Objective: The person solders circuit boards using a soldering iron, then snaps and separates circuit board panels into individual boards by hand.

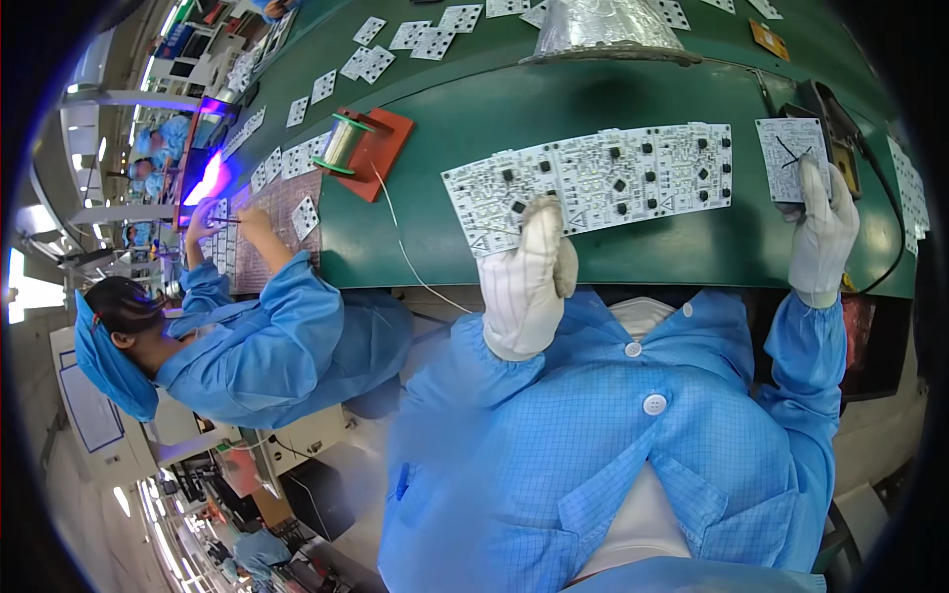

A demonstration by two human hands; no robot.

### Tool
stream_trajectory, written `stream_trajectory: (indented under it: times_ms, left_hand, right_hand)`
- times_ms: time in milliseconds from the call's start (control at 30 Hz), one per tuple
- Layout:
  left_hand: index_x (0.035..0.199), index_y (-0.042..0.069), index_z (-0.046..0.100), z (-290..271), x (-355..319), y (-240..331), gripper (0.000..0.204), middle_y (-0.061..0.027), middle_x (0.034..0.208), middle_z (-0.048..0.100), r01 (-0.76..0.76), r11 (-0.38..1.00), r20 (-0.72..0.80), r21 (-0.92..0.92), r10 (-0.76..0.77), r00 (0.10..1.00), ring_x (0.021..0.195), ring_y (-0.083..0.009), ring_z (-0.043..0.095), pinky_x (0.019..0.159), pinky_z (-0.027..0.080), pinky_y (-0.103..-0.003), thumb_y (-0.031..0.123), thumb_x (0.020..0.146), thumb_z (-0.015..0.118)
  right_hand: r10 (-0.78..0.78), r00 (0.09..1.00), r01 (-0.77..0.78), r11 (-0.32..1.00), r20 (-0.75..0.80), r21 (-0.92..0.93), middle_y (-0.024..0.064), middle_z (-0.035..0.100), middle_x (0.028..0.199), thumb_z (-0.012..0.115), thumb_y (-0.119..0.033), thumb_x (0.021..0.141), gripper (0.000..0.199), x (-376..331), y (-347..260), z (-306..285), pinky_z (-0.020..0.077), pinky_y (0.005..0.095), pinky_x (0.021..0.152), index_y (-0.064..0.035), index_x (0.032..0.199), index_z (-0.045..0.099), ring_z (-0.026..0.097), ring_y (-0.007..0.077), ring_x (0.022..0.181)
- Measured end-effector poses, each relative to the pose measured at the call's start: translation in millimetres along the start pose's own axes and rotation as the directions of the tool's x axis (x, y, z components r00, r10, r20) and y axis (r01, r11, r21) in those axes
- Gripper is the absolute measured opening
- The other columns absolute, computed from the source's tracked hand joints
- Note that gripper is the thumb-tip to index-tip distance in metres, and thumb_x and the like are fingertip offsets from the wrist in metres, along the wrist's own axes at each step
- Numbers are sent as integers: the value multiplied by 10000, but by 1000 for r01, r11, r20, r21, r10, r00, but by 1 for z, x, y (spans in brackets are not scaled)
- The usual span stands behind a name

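Observation:
My left hand (526,279), in a white glove, is closed on the left part of a long white circuit board panel (633,188). Thumb and fingers grip its lower edge. Small black square components dot the panel, which lies at a slight slant over the green bench. Over at the right, my gloved right hand (826,235) has its fingertips on the lower right edge of a small white circuit board (786,158) with dark crossed lines on it. That board sits in front of a dark box-like holder (842,158), and the fingers look closed on its edge.
A solder wire spool (344,145) with green rims stands on a red base (390,148), its wire trailing off the bench edge. A foil-covered cone (608,30) is behind. More boards (435,42) lie at the back. A black cable (895,198) curves at right. A co-worker (247,336) sits left.

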State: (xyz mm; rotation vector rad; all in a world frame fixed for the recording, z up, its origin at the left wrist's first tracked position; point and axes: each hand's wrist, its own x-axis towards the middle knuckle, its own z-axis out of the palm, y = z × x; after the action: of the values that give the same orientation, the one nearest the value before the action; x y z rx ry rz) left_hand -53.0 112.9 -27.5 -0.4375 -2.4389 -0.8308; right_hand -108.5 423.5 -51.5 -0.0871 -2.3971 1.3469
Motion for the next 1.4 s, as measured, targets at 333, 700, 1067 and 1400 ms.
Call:
stream_trajectory:
  times_ms: [333,700,1067,1400]
  left_hand:
    - [1032,0,646,25,-7,3,288,-117,913,697,83,996,-90,-12,-84,992,783,-219,690,664,538,-293,-61,754,691]
    - [1029,12,666,16,-14,-9,312,-89,967,699,-108,971,-71,212,126,990,829,-240,683,732,545,-311,-37,725,714]
    - [1080,-44,608,7,-1,6,268,-54,596,528,56,995,-96,80,-48,994,432,-131,465,477,388,-277,-51,831,508]
    - [1034,-36,632,20,4,-1,204,-40,575,518,-69,997,-44,-45,67,997,425,-131,436,434,352,-272,-1,848,558]
  right_hand:
    - [-153,924,84,975,351,205,43,606,805,608,-199,858,265,-8,-126,36,425,240,558,42,965,631,542,78,689]
    - [340,891,-383,919,300,96,73,640,818,697,-224,814,341,14,-3,54,452,251,509,-12,1071,619,585,133,590]
    - [-446,892,446,836,77,-320,143,614,1104,627,-348,894,525,19,23,21,508,314,789,-12,1284,527,627,201,902]
    - [264,617,-631,730,742,264,55,605,626,559,-420,915,427,-17,-75,36,422,218,441,-5,1015,570,548,103,483]
